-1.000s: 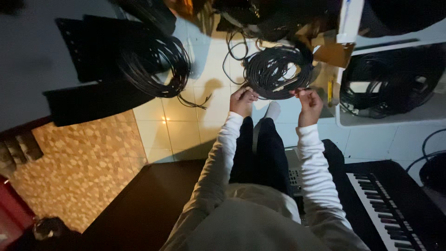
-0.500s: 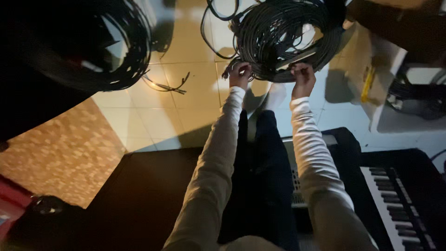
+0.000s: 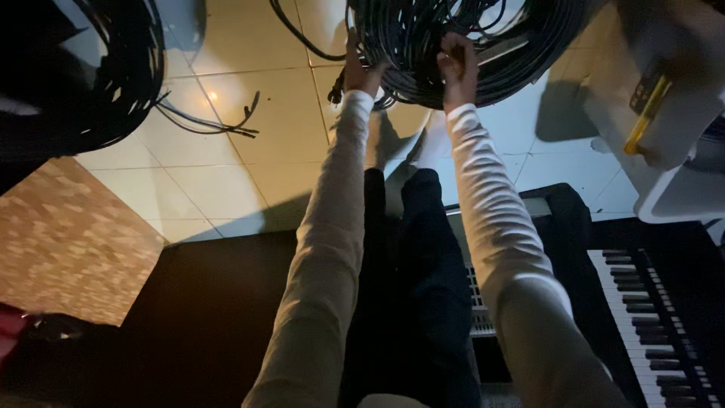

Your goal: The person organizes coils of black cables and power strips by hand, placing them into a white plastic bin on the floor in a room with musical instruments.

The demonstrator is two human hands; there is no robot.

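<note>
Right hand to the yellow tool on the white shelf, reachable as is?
Probably not right away. The right hand is closed on the cable coil, as is the left hand. The yellow tool lies off to the right on the white shelf; nothing blocks the way.

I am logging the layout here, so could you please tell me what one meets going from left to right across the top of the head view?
Black cable coil on the floor → loose cable ends → left hand → right hand, both gripping the large black cable coil → yellow-and-black tool on the white shelf.
</note>
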